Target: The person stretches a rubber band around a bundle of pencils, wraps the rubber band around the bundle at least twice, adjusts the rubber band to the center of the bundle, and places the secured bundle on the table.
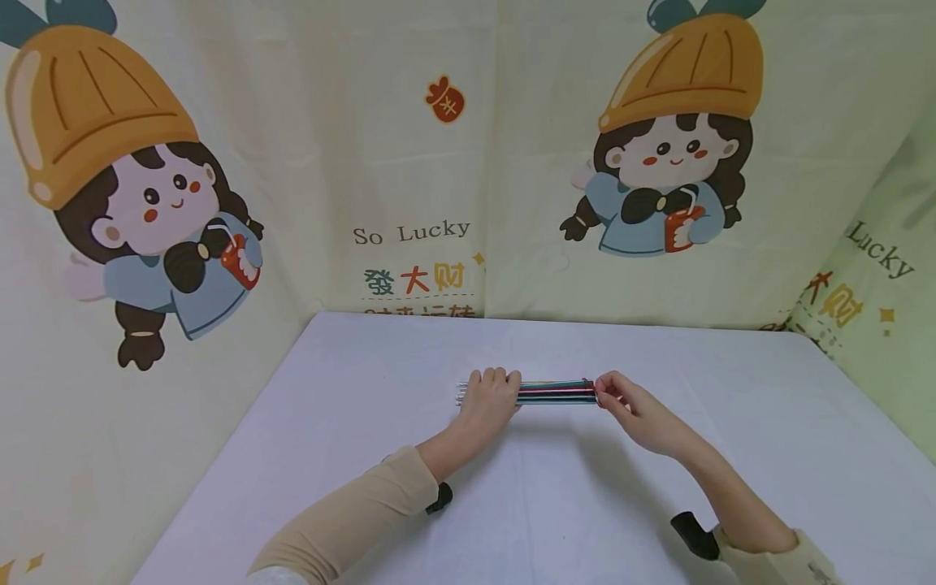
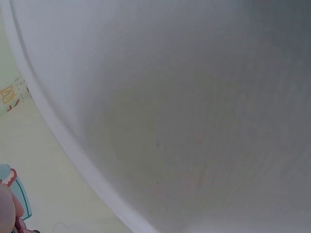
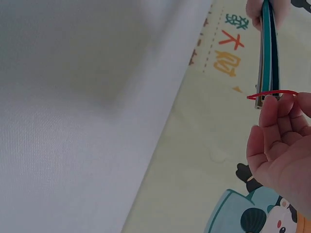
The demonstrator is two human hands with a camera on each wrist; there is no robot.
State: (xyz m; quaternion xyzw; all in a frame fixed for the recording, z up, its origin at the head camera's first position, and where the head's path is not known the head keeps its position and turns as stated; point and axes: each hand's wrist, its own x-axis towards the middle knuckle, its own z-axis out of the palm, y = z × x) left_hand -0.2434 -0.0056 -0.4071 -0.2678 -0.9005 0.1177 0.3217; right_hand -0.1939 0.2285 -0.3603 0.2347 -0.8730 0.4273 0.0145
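My left hand [image 1: 491, 400] grips a bundle of slim pencils [image 1: 556, 393] near its left end, fingers wrapped over it. The bundle lies level above the white table, with teal, dark, red and silver barrels side by side. Pale tips stick out left of the hand. At the other end my right hand [image 1: 643, 413] pinches a red rubber band [image 3: 272, 91], which is stretched across the pencil ends. In the right wrist view its fingertips sit right at those ends. Only a bit of the left hand [image 2: 7, 208] shows in the left wrist view.
A white cloth covers the table [image 1: 409, 349]. Behind it hangs a cream curtain [image 1: 541, 276] with cartoon figures and lettering, and it continues along both sides. A dark wrist-camera piece [image 1: 695, 536] is worn at the right sleeve.
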